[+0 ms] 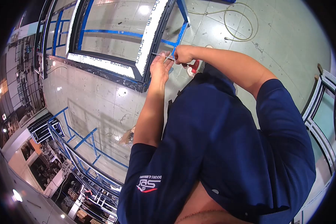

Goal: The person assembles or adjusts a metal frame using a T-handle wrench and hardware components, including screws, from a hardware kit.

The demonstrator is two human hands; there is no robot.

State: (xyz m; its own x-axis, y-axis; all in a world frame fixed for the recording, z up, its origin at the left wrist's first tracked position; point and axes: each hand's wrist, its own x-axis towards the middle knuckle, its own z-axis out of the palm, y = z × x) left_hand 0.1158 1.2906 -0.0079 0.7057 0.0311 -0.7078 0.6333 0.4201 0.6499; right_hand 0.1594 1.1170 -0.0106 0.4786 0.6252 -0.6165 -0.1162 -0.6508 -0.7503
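In the head view, my right hand (183,55) is closed in a fist around the end of a thin metal shaft (170,58), which looks like a screwdriver; its handle is hidden in the fist. The shaft points left at the outer side of a window frame (147,46), a dark profile covered with white printed protective film. Close beneath the shaft is my left hand (160,69), palm partly up, its fingers stretched and apart beside the frame's corner. A red and white item (193,68) shows below my right hand; I cannot make out what it is.
The frame rests on a blue metal stand (181,35). A pale hose (257,26) lies coiled on the tiled floor (283,44). Another blue stand (89,140) is at lower left, and more framed panels (319,97) lean at the right.
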